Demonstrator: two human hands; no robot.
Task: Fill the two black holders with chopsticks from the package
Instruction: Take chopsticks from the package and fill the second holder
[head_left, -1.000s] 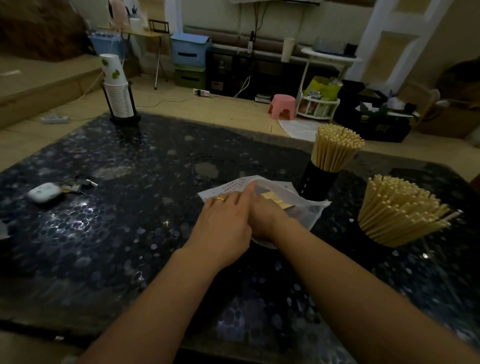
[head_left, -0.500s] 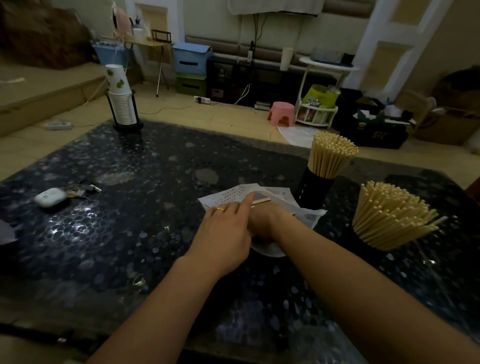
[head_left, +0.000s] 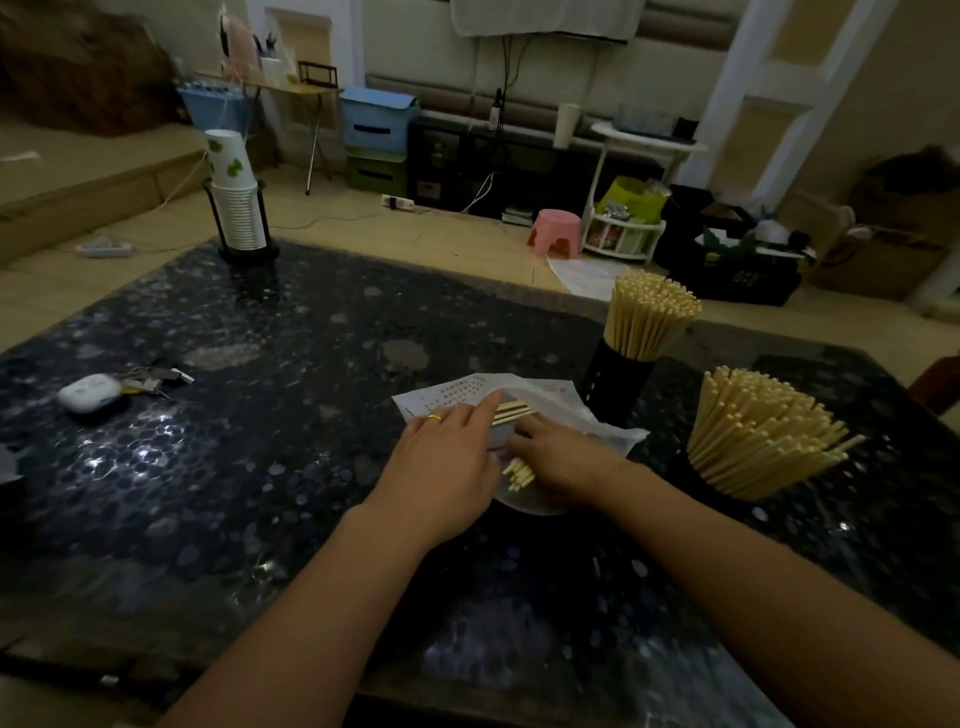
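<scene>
My left hand (head_left: 441, 462) lies flat, fingers straight, pinning the package (head_left: 550, 410) on the table (head_left: 260, 415). My right hand (head_left: 563, 457) curls round the last chopsticks (head_left: 517, 470). I'd gather them all, ends level, then lift toward the holders (head_left: 618, 379), already nearly full.

The table top (head_left: 270, 457) is patterned in black with a scatter of pale grey, pebble-like spots. Pale straw-yellow is seen in the chopsticks (head_left: 652, 317) bunched in the black holder (head_left: 618, 384), and in the nearer bundle (head_left: 753, 431). The package (head_left: 571, 410) is white and translucent, with small red print on its flap. A gold ring (head_left: 434, 418) is worn on the left hand (head_left: 441, 467). The stacked paper cups (head_left: 234, 197) are white with green leaf marks. The stool (head_left: 555, 231) on the floor is pink, and the earbud case (head_left: 85, 392) is white.
</scene>
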